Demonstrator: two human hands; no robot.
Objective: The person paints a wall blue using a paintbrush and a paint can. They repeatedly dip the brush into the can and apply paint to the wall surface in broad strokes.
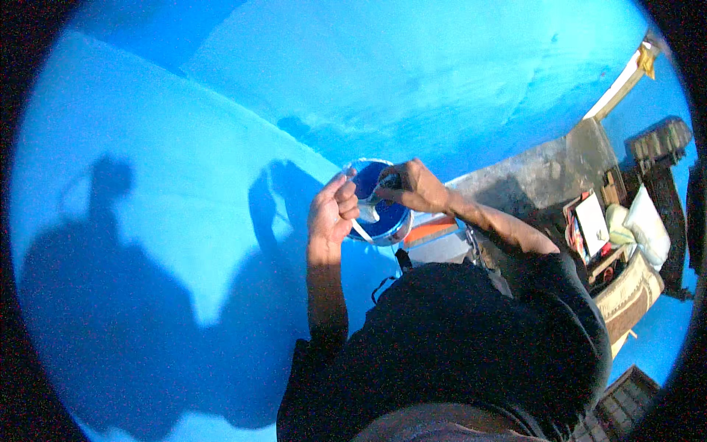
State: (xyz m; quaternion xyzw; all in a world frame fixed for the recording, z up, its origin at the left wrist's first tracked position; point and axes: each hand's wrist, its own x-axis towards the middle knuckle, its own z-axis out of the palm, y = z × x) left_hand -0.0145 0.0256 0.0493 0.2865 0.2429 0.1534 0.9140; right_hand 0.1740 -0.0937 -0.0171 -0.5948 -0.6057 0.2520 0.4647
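Note:
A paint bucket (pixel 399 235) with blue paint inside hangs in front of me beside the blue wall. Its pale strap-like handle (pixel 362 231) runs up into my left hand (pixel 333 210), whose fingers are curled around it at the bucket's left side. Over the bucket's mouth, my right hand (pixel 417 188) grips a paintbrush, its dark handle mostly hidden by the fingers. The brush's pale head (pixel 369 212) points down and left inside the rim, close to my left fingers. Whether the bristles touch the paint I cannot tell.
Blue walls (pixel 420 77) meet at a corner ahead. Below are an orange-edged object (pixel 431 231) and a grey floor (pixel 530 177). To the right lie a white pillow (pixel 647 227), a patterned rolled textile (pixel 629 304) and stacked items (pixel 592 224). My shadow falls on the left wall.

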